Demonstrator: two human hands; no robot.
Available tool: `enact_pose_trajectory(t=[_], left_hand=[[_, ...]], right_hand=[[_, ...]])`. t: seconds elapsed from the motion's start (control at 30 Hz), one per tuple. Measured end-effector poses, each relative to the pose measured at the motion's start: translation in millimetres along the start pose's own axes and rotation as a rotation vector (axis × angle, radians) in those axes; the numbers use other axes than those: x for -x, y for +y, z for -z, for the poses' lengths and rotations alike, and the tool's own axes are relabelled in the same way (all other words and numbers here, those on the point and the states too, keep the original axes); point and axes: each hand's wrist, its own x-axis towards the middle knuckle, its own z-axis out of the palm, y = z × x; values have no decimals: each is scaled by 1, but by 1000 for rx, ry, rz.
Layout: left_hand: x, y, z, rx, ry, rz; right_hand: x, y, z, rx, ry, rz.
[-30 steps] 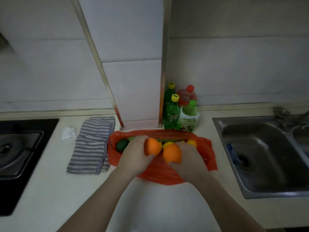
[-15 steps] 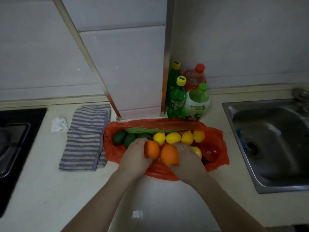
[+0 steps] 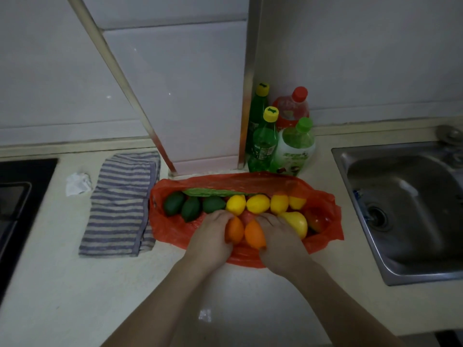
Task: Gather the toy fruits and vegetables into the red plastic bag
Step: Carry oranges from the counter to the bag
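Nearly done: bag holds most fruit; left hand and right hand each clamp an orange, none left outside.

The red plastic bag lies flat and open. Along its far side runs a long green vegetable; just nearer lie three dark green fruits and four yellow lemons. Two oranges sit at its near middle, a yellow pear and a red fruit to their right.
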Motion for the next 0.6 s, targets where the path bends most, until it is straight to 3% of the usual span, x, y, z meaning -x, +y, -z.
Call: enact_pose_trajectory(t=[0.6], left_hand=[[3,-2,-2,58,16,11]], right_hand=[[11,-12,6,69,-20,-42]])
